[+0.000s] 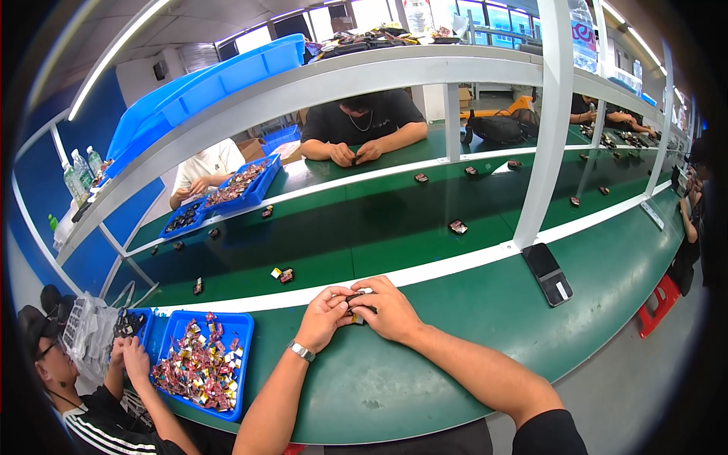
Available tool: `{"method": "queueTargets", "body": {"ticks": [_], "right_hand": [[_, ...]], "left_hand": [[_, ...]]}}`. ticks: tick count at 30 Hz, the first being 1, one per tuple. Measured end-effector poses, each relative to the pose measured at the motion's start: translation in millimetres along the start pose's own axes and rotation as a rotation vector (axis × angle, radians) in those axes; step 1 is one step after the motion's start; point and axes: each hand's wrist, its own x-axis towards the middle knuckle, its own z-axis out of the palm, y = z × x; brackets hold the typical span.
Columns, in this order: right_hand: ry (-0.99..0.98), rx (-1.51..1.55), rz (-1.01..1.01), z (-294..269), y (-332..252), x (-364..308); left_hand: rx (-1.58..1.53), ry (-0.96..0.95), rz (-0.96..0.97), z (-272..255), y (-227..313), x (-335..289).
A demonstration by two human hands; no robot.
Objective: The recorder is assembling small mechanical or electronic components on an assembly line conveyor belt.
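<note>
Two hands: the fingers of the left hand (322, 318) and those of the right hand (390, 312) are bent inward and clamped together on one small dark piece (356, 300).
Small dark piece: it is to the right of the blue tray (246, 356) and slightly farther away than it; the fingers cover most of it, so its details I cannot tell.
Metal wristband (302, 350): on the left wrist, also to the right of the blue tray.
Blue tray: it carries a heap of small red, yellow and white parts (199, 368).
Green table (447, 356): it extends far to the right of the blue tray, with a black phone (546, 274) lying on it.
Dark green belt (379, 239): beyond the blue tray, with several small assemblies (457, 227) lying well apart.
Co-worker in striped sleeves (106, 421): to the left of the blue tray, both hands raised near black parts (129, 324).
</note>
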Motion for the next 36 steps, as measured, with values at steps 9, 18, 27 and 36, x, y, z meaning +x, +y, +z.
{"method": "queueTargets", "body": {"ticks": [9, 18, 27, 36], "right_hand": [[0.029, 0.080, 0.054, -1.4, 6.8, 1.5], [0.110, -0.081, -0.028, -0.5, 0.0, 2.3], [-0.016, 0.027, 0.082, 4.5, -10.8, 0.8], [0.063, -0.189, -0.164, 7.7, -27.3, 17.6]], "left_hand": [[-0.011, -0.040, 0.007, -1.7, -3.2, 9.6], [-0.121, -0.175, 0.152, 0.1, -15.4, 15.2], [-0.165, -0.135, 0.192, 0.2, -18.0, 9.6], [-0.217, -0.132, 0.210, -11.8, -6.9, 0.8]]}}
